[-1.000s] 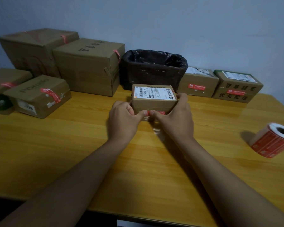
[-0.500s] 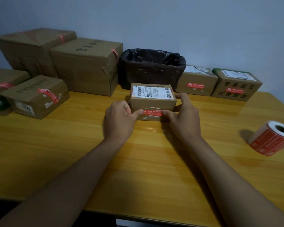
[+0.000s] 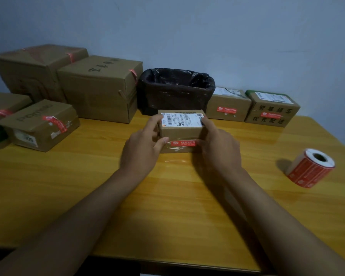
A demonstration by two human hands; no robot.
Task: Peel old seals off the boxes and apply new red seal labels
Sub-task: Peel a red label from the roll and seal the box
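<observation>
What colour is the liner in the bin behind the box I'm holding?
Black, a glossy plastic liner folded over the bin's rim; the head view shows it.

Chinese characters "优先配送" mark the right box (image 3: pixel 271 110).

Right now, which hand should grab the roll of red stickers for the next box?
Probably the right hand. The sticker roll lies on the table's right side, nearer that hand, with bare table between. The left hand is on the small box's far side and would have to cross over it.
</observation>
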